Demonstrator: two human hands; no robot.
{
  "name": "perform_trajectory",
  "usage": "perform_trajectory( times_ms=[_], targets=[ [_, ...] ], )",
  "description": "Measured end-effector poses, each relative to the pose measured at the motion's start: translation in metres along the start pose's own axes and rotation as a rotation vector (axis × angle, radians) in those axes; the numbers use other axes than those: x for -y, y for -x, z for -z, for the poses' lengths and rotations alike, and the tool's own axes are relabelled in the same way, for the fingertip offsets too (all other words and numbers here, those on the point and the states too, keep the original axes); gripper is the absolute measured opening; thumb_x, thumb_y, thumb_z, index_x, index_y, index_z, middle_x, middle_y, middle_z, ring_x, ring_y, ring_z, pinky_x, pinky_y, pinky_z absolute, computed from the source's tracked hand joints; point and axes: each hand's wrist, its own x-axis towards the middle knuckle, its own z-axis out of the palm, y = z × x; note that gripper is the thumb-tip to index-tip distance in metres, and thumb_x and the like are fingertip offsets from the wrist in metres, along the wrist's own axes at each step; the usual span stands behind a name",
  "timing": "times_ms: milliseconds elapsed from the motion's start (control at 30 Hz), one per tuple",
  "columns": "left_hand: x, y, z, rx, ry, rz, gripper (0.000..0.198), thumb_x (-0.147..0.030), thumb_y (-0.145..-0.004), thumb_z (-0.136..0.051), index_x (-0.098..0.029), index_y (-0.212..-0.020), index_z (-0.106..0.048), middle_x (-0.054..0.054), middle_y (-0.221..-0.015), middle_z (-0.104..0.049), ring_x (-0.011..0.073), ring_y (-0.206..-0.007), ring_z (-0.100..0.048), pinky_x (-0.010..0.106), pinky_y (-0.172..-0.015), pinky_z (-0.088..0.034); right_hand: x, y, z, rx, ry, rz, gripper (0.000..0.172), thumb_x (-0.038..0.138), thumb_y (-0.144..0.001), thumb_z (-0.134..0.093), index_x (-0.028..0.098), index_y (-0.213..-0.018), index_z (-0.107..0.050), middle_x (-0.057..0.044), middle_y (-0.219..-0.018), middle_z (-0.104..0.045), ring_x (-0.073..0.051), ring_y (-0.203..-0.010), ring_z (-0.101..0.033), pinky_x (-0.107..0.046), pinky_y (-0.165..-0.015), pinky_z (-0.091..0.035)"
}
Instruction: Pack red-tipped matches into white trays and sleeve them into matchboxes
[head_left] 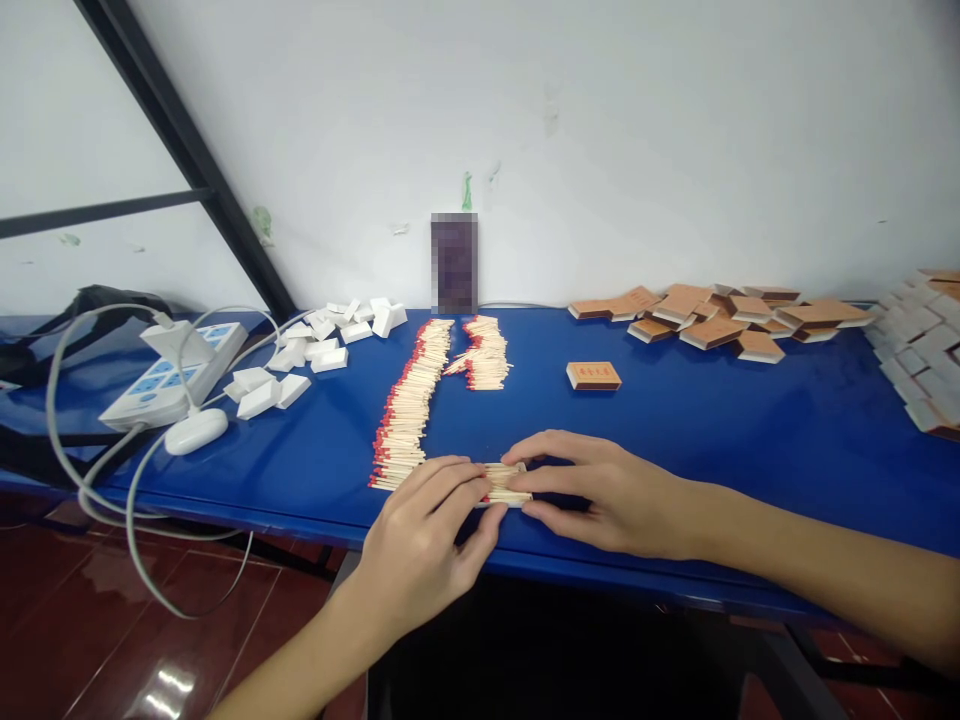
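Observation:
Near the table's front edge, a white matchbox tray [517, 503] full of red-tipped matches [501, 483] lies between my hands. My left hand [431, 525] is closed on the tray's left end, its fingertips over the match heads. At the other end, my right hand [600, 490] grips the tray's edges with thumb and fingers. Just beyond my left hand runs a long row of loose matches [409, 410], heads to the left. A shorter pile of matches [487, 355] lies to its right. One orange matchbox sleeve [593, 376] sits alone beyond my right hand.
Several white trays [326, 340] lie at the back left, near a power strip [172, 375] with looping white cables. Orange matchbox sleeves [712, 315] are heaped at the back right, beside a stack of boxes [926, 345]. A pixelated dark object [454, 262] leans on the wall.

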Motion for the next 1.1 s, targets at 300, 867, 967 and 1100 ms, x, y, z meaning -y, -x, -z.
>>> perform_trajectory(
  times_ms=[300,867,967,1100],
  targets=[
    [0.0012,0.0010,0.0005,0.004,0.051,-0.029,0.020,-0.007,-0.085,-0.070,-0.017,-0.101,-0.065,0.007,-0.102,-0.072,0.0196,-0.094,-0.068,0.036,-0.086,-0.058,-0.0004,0.0006,0.0024,0.050,0.018,0.010,0.029,0.018,-0.095,-0.057,0.024,-0.121,-0.067,-0.009,-0.121,-0.066,-0.017,-0.106,-0.064,-0.032,-0.093,-0.055],
    [0.0007,0.0020,0.0005,0.003,0.045,-0.021,0.017,-0.007,-0.085,-0.069,-0.017,-0.098,-0.065,0.007,-0.099,-0.071,0.0185,-0.090,-0.066,0.035,-0.085,-0.057,-0.0008,0.0006,0.0011,0.041,-0.010,-0.010,0.030,0.019,-0.094,-0.058,0.022,-0.124,-0.065,-0.009,-0.120,-0.065,-0.018,-0.106,-0.064,-0.032,-0.093,-0.055],
    [0.0004,0.0015,0.0010,0.016,0.061,-0.015,0.016,-0.006,-0.085,-0.069,-0.016,-0.096,-0.065,0.007,-0.098,-0.071,0.0184,-0.090,-0.066,0.034,-0.084,-0.057,-0.0008,0.0007,0.0025,0.067,-0.002,-0.006,0.027,0.019,-0.095,-0.057,0.024,-0.120,-0.068,-0.009,-0.122,-0.064,-0.017,-0.107,-0.063,-0.032,-0.094,-0.054],
    [-0.0003,0.0011,0.0015,0.020,0.057,-0.002,0.013,-0.008,-0.086,-0.068,-0.017,-0.094,-0.065,0.007,-0.099,-0.070,0.0182,-0.091,-0.067,0.034,-0.084,-0.057,-0.0010,0.0007,0.0030,0.065,-0.005,-0.002,0.027,0.019,-0.096,-0.056,0.024,-0.119,-0.068,-0.008,-0.123,-0.063,-0.016,-0.107,-0.063,-0.031,-0.093,-0.054]
  ],
)
